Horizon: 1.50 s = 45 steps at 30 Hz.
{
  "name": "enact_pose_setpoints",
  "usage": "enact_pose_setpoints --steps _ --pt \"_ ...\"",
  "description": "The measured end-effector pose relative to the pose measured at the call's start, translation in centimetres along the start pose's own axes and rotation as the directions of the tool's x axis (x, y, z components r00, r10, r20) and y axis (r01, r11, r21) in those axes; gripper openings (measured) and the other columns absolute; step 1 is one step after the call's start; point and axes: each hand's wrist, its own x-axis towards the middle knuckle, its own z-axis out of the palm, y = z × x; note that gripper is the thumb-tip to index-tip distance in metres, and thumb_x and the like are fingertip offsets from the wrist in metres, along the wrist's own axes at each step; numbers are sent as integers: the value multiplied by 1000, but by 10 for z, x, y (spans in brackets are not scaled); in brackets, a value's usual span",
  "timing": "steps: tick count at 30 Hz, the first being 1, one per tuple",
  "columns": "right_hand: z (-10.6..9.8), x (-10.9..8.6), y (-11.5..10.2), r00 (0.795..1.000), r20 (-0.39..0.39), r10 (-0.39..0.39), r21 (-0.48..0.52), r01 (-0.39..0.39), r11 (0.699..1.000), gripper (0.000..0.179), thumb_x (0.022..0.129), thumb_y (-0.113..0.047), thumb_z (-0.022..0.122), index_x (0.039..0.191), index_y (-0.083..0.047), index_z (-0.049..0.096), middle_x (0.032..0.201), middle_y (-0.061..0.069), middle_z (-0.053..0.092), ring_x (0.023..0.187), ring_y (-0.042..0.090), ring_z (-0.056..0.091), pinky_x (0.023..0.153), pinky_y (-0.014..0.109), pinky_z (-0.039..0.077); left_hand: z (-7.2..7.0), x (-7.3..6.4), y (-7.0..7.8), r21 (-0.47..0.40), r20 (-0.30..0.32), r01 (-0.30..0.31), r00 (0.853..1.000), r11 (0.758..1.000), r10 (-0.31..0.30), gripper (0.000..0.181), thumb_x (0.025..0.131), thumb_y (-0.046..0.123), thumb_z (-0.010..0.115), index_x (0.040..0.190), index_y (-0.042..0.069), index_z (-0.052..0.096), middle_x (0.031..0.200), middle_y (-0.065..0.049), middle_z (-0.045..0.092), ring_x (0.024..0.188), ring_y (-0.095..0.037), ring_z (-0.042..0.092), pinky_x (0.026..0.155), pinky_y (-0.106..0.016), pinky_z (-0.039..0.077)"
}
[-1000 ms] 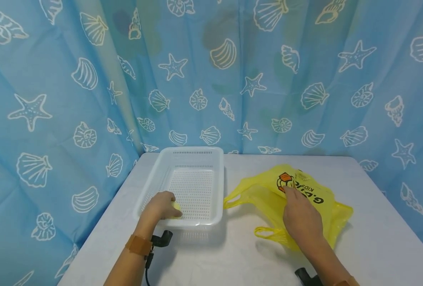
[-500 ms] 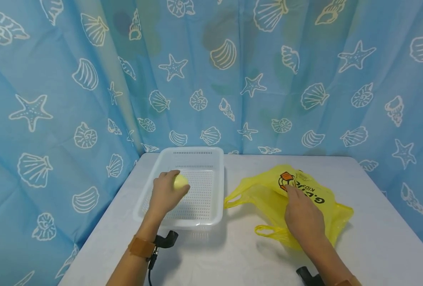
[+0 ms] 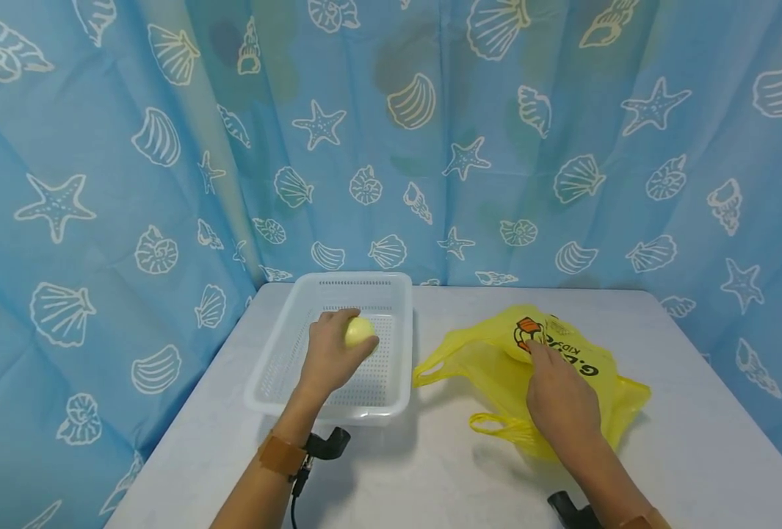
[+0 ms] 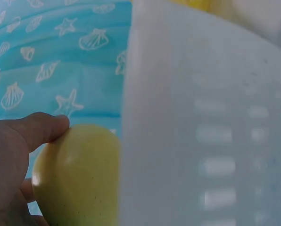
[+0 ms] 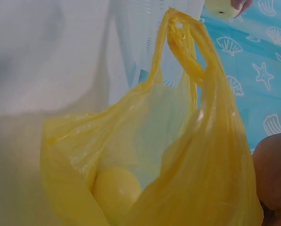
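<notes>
My left hand (image 3: pixel 330 353) holds a round yellow apple (image 3: pixel 360 333) above the white perforated plastic basket (image 3: pixel 406 338). Thumb and fingers curl round the speckled apple (image 4: pixel 81 176) in the left wrist view, where the basket wall (image 4: pixel 164 117) covers its right side. My right hand (image 3: pixel 564 404) pinches the upper layer of a yellow plastic bag (image 3: pixel 496 371) near its printed logo, holding its mouth apart. Inside the bag lies a round yellow thing (image 5: pixel 116 190), seen in the right wrist view and partly hidden by the bag's folds.
Both stand on a white-covered table (image 3: pixel 424 477), basket at left, bag at right. The bag's loop handles (image 3: pixel 496 430) point toward the basket. A blue curtain (image 3: pixel 357 147) with shell prints hangs close behind and on both sides.
My left hand has lifted the apple from the basket's near left part and moved it up and to the right. The right hand stays on the bag, almost still.
</notes>
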Motion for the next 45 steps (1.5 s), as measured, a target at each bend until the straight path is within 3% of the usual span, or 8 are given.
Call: enact_pose_setpoints --steps 12,18,26,35,45 --pt "-1 -1 3 1000 -11 -7 14 7 1000 41 92 -1 47 134 -2 45 129 22 54 105 41 58 75 56 50 15 -2 16 -27 32 -49 998 998 50 54 81 38 71 128 16 58 117 -7 57 98 -23 49 73 -38 47" --pt "-1 1 4 999 -39 -26 13 27 1000 39 93 -2 46 132 -1 47 126 22 55 104 40 59 75 56 50 25 -10 34 -66 47 -124 991 990 127 52 81 37 72 127 15 59 117 -8 56 100 -23 48 73 -37 46" --pt "-3 1 5 999 -33 -11 19 12 1000 39 94 -2 45 132 -2 47 128 22 54 104 41 58 75 56 50 45 -32 73 -108 134 -278 947 954 291 53 83 40 71 127 14 58 117 -6 55 94 -19 46 68 -28 42" --pt "-5 -1 6 998 -59 -34 21 35 999 39 92 0 47 130 -2 48 124 22 56 95 42 61 64 54 51 76 -42 97 -85 248 -301 917 950 313 54 84 43 70 130 18 57 120 -2 56 96 -18 47 69 -24 44" --pt "-8 -4 7 998 -59 -35 32 37 999 38 92 -2 47 130 -2 49 123 22 57 96 41 62 63 54 52 109 -40 106 -74 332 -319 885 945 325 52 86 44 67 132 21 57 121 -1 58 102 -16 52 77 -23 46"
